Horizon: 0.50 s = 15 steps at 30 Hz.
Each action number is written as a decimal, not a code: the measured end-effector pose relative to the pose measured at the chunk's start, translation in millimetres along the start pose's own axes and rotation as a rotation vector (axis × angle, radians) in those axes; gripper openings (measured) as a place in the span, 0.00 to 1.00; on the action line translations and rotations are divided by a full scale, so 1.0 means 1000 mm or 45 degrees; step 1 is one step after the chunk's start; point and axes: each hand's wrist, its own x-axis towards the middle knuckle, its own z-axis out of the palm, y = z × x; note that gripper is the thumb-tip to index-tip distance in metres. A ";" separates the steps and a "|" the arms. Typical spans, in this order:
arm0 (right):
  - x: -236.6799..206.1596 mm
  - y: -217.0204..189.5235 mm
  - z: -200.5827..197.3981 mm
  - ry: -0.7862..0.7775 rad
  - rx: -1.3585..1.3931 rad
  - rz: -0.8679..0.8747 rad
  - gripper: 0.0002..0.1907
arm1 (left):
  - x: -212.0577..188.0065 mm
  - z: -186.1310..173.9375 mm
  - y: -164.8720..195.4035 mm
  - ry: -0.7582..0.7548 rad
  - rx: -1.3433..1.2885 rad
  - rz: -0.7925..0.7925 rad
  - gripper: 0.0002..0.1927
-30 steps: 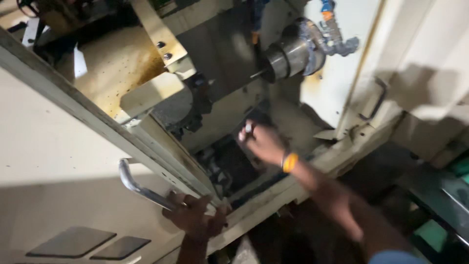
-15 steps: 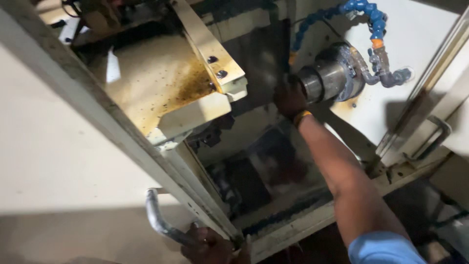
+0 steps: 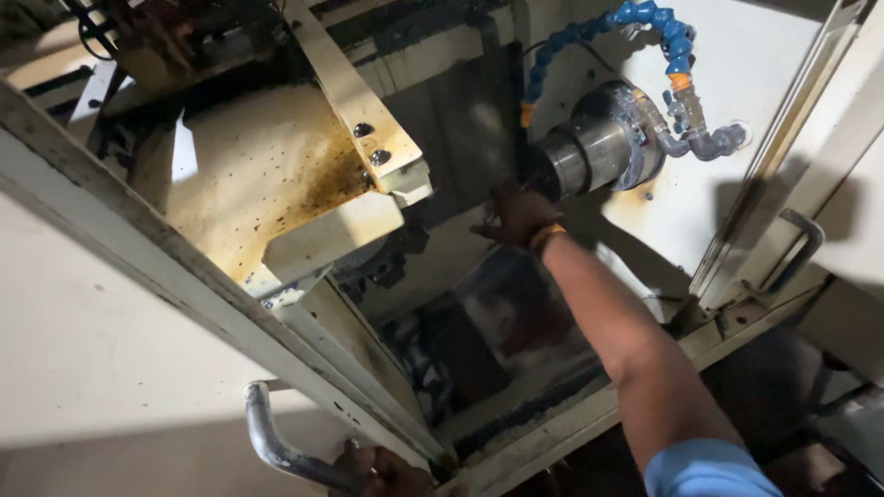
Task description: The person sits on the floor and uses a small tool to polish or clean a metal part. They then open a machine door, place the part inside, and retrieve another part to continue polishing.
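Spindle [image 3: 594, 147], a steel cylinder in the head view, sits high on the machine's white right wall with its long axis slanting down-left, its nose pointing into the dark cabinet. The right hand [image 3: 516, 213] curls against that nose; what the fingers pinch cannot be told. Open room lies below, while the left hand [image 3: 387, 469] grips the door handle [image 3: 276, 446] at the frame's edge.

The right arm was stretched far forward and up, elbow nearly straight, forearm bare below a blue sleeve. The right hand [image 3: 516, 213] was raised at full reach, fingers curled (grip unclear in shadow). The left hand [image 3: 387, 471] sat low at the frame's bottom edge, fingers partly curled, mostly cut off.
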 end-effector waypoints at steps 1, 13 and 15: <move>-0.002 0.000 -0.002 -0.035 0.004 0.055 0.42 | 0.000 0.000 -0.001 0.001 0.008 0.004 0.13; 0.019 0.047 0.069 0.115 -0.015 0.351 0.19 | 0.000 0.003 -0.006 0.014 0.016 0.009 0.13; 0.019 0.052 0.062 0.026 0.028 0.384 0.18 | 0.000 0.003 -0.006 0.017 0.016 0.009 0.14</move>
